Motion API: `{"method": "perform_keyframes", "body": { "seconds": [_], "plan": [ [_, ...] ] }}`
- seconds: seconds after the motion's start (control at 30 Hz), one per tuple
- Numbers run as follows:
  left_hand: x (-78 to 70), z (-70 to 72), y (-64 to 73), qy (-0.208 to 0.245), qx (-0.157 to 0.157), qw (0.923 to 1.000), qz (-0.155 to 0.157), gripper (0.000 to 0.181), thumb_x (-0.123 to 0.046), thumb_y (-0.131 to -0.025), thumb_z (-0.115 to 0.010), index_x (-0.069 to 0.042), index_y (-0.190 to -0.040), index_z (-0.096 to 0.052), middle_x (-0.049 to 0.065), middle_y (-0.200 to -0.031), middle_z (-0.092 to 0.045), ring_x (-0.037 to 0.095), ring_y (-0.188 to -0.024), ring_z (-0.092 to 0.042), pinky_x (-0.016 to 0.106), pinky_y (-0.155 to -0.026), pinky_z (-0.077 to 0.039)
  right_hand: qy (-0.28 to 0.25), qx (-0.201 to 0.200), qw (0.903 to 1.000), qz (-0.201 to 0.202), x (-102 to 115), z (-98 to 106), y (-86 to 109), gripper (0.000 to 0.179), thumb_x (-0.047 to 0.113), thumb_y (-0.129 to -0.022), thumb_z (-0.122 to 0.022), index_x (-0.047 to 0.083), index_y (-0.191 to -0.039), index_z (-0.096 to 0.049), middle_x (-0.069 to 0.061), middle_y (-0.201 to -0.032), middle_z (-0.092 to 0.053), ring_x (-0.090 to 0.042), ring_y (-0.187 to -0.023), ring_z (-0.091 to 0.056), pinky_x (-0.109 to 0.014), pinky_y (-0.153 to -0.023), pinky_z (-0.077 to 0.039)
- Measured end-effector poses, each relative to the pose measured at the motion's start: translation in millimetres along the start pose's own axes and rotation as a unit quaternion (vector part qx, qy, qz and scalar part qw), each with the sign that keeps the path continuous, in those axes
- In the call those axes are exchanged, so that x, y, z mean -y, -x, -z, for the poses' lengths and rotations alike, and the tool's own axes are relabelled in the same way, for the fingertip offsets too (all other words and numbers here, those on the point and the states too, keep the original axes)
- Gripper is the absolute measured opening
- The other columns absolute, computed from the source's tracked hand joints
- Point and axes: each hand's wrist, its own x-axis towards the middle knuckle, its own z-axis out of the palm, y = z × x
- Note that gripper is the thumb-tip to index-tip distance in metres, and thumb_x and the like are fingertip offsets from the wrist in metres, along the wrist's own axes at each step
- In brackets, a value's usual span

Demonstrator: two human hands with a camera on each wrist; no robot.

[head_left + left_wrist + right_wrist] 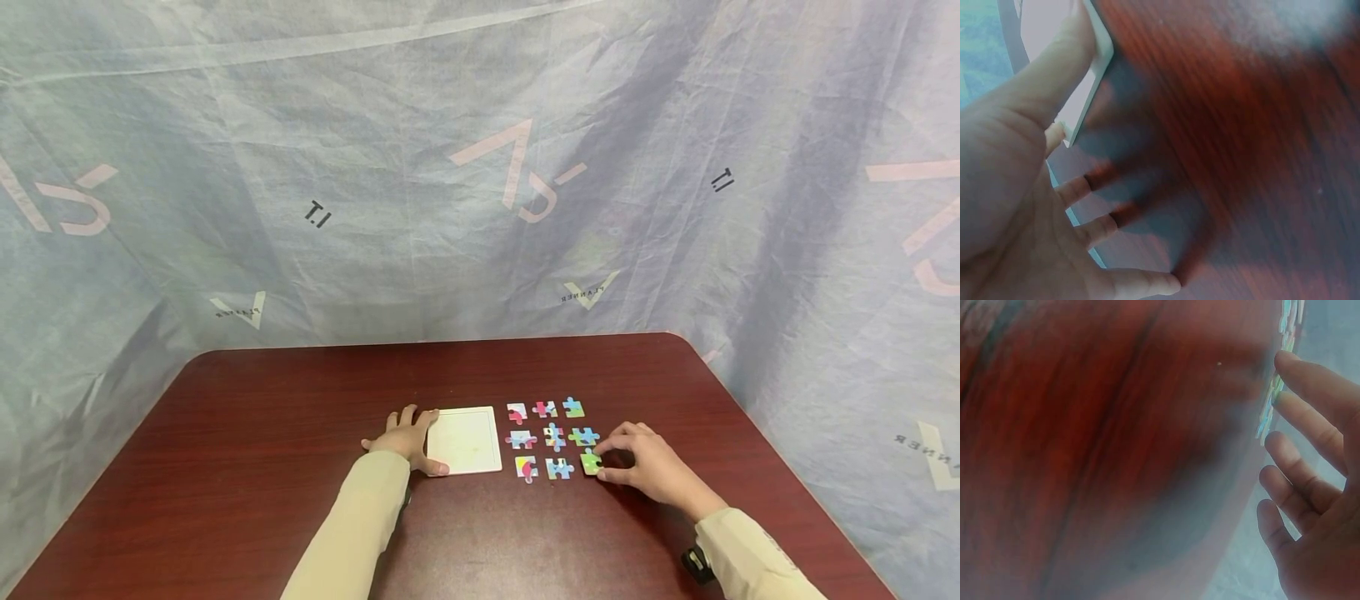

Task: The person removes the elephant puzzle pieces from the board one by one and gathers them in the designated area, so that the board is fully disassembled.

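Observation:
My left hand (402, 440) spreads its fingers at the left side of a white square puzzle tray (465, 440). Its thumb (1063, 59) rests on the near edge of that tray, and the index finger touches the far left corner. On the right, my right hand (651, 463) pinches a green jigsaw piece (590, 462) between thumb and index finger, at the table surface. The other fingers of that hand are loosely bent. In the right wrist view the pieces (1265, 415) show only edge-on, partly behind the fingertips.
Several colourful jigsaw pieces (555, 436) lie apart in rows between the tray and my right hand. All stand on a dark red wooden table (300, 400) with rounded far corners. A grey-blue printed cloth (420, 208) hangs behind and at the sides.

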Motion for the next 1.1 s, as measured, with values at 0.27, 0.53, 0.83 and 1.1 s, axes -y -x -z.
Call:
{"method": "perform_keyframes", "body": {
  "seconds": [0.27, 0.53, 0.83, 1.1],
  "plan": [
    [-0.1, 1.6, 1.1, 0.004, 0.0, 1.0, 0.003, 0.096, -0.032, -0.078, -0.09, -0.015, -0.156, -0.038, 0.025, -0.162, -0.023, 0.05, -0.149, -0.018, 0.087, -0.098, -0.021, -0.007, 0.004, 1.0, 0.003, -0.5, -4.2, 0.7, 0.023, 0.025, -0.087, -0.083, 0.019, -0.108, -0.077, 0.003, -0.107, -0.06, -0.025, -0.103, -0.055, -0.046, -0.084, -0.052],
    [1.2, -0.1, -1.4, -0.003, 0.0, 1.0, 0.002, 0.096, -0.033, -0.077, -0.091, -0.016, -0.156, -0.039, 0.025, -0.162, -0.023, 0.05, -0.149, -0.018, 0.086, -0.098, -0.022, 0.001, 0.006, 1.0, -0.006, -1.6, -4.9, 0.0, 0.024, 0.025, -0.086, -0.083, 0.018, -0.108, -0.078, 0.002, -0.107, -0.06, -0.026, -0.103, -0.055, -0.048, -0.084, -0.053],
    [1.7, -0.4, -0.5, 0.0, -0.006, 1.0, -0.001, 0.096, -0.032, -0.077, -0.091, -0.015, -0.156, -0.04, 0.025, -0.161, -0.024, 0.05, -0.149, -0.019, 0.087, -0.097, -0.022, 0.002, 0.016, 0.9999, -0.005, 0.0, 1.2, -4.6, 0.028, 0.026, -0.085, -0.085, 0.017, -0.11, -0.078, 0.002, -0.106, -0.06, -0.026, -0.102, -0.056, -0.048, -0.084, -0.052],
    [-1.1, 1.8, 3.8, 0.0, -0.009, 0.9999, -0.009, 0.094, -0.031, -0.078, -0.091, -0.014, -0.155, -0.04, 0.026, -0.161, -0.025, 0.051, -0.148, -0.02, 0.087, -0.096, -0.023, -0.01, -0.003, 0.9998, 0.017, 6.2, 10.5, -13.0, 0.027, 0.023, -0.088, -0.081, 0.012, -0.113, -0.077, -0.002, -0.106, -0.062, -0.026, -0.103, -0.055, -0.047, -0.083, -0.052]
  ]
}}
